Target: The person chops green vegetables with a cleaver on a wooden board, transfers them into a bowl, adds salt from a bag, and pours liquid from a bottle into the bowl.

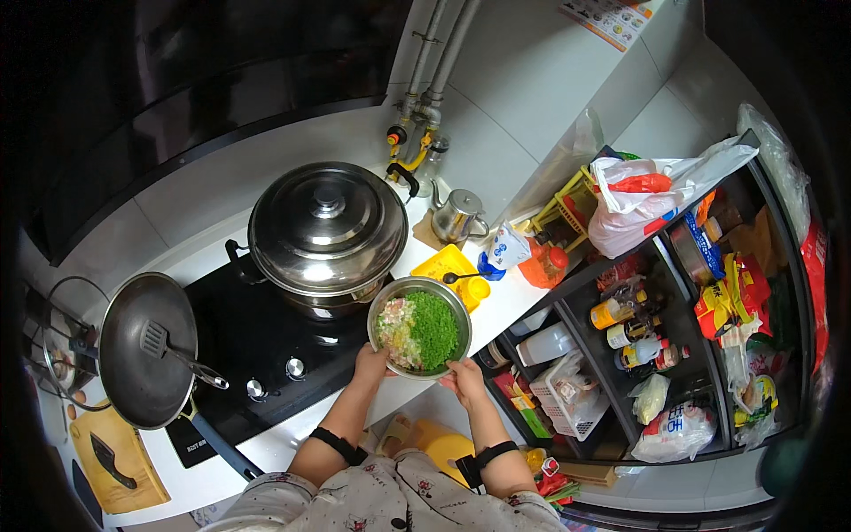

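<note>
A round metal bowl (420, 282) is held between my two hands by its near rim. One side of it holds chopped green pieces (434, 330), and the other a pale pink and yellowish chopped mixture (399, 332). My left hand (372, 362) grips the bowl's near left edge, and my right hand (467, 380) its near right edge. Just behind the bowl lies a yellow tray (442, 261) with a dark spoon (464, 275) on it. A large lidded steel pot (326, 226) stands on the black cooktop (233, 332), left of the bowl.
At left sits a wok (133, 372) with a slotted spatula (156, 338) in it. A knife (110, 459) lies on a wooden cutting board (149, 482). A metal kettle (456, 216) stands behind the tray. Dark shelves (598, 372) with bottles and bags rise at right.
</note>
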`<state>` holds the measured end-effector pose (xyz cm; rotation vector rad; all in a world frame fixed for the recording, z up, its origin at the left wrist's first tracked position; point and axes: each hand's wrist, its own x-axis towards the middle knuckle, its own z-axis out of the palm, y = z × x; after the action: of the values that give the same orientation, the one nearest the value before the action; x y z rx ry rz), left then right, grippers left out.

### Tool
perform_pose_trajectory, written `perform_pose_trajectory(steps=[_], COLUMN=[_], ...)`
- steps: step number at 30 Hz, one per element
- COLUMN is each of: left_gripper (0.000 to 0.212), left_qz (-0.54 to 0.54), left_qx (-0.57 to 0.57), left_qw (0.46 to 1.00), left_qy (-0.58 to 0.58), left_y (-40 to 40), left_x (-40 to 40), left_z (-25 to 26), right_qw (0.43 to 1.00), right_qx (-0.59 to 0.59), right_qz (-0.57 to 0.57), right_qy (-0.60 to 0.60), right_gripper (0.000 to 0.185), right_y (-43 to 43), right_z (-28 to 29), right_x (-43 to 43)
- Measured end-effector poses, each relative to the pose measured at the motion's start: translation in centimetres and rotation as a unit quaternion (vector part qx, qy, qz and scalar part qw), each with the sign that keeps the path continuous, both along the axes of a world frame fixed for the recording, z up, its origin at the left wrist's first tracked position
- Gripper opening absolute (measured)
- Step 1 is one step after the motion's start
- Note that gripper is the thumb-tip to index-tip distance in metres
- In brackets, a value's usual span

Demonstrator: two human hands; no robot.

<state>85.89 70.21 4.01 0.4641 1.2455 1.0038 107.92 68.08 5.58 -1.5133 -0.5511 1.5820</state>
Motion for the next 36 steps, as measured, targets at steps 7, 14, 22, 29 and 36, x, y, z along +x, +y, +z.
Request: perform_pose_trajectory(steps=[7,14,22,29,36], left_gripper=[0.017,0.021,0.046,0.033,0.072], left_qz=[0.074,0.116,0.174,0.263,0.04], left_qx=[0.029,0.004,0.104,0.217,0.279], left_qw=[0.996,0.987,0.758,0.794,0.906], left_qy=[0.027,0.107,0.62,0.503,0.316], left_y=[2.2,2.6,0.0,-0.2,3.8], left_x=[1.8,1.6,3.4,7.0,12.6], left_z=[-1.9,-0.7,5.2,11.0,12.1], right_qw=[0.99,0.948,0.916,0.851,0.759], right_qx=[-0.031,0.169,0.36,0.451,0.564], right_qz=[0.057,-0.11,-0.107,-0.142,-0.109], right_qy=[-0.122,-0.248,-0.144,-0.227,-0.306], right_gripper=[0.031,0.051,0.023,0.021,0.021], right_y=[4.3,16.5,26.6,25.4,18.8], right_z=[0.9,-0.8,-3.5,3.6,13.8], right_x=[4.9,14.9,17.1,16.4,14.2])
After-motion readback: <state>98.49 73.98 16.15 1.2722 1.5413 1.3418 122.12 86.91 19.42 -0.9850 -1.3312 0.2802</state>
